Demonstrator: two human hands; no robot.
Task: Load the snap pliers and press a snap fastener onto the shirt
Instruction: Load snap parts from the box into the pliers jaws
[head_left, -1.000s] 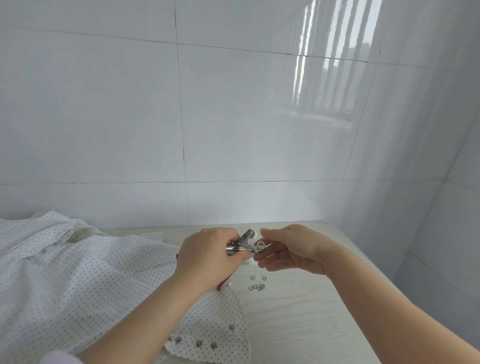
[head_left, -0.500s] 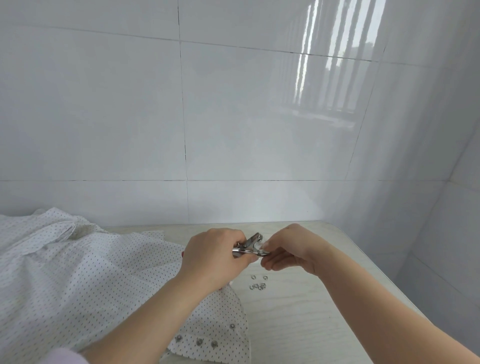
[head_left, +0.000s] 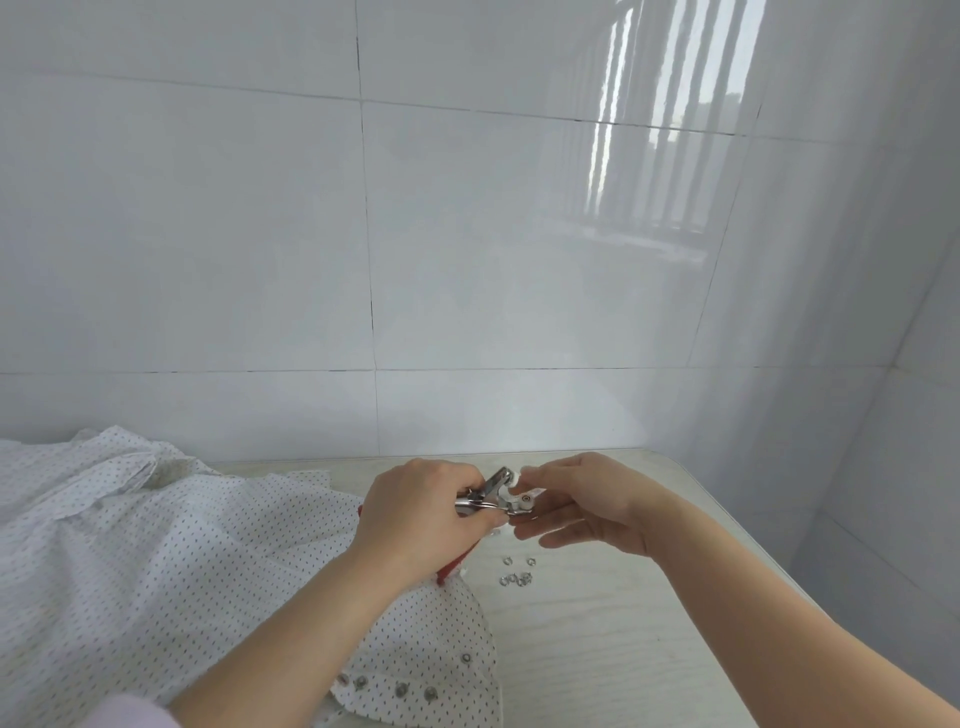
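My left hand (head_left: 421, 519) grips the snap pliers (head_left: 493, 496), whose silver jaws point right and stand apart; a red handle end (head_left: 448, 570) shows below my wrist. My right hand (head_left: 582, 501) is at the jaw tips, thumb and forefinger pinched by the upper jaw, other fingers spread under the lower jaw with its white die. Whether a snap part sits in the pinch is too small to tell. The white dotted shirt (head_left: 156, 561) lies on the left, with a row of fitted snaps (head_left: 397, 688) along its near edge. Several loose snap parts (head_left: 517, 574) lie on the table below my hands.
The pale wood table (head_left: 597, 649) ends at a rounded far right corner. White tiled walls stand close behind and to the right. A pale sleeve cuff (head_left: 130, 714) shows at the bottom left.
My right hand closed in on the jaw tips half a second ago and has now opened its lower fingers under the jaws. The left hand and pliers hardly moved.
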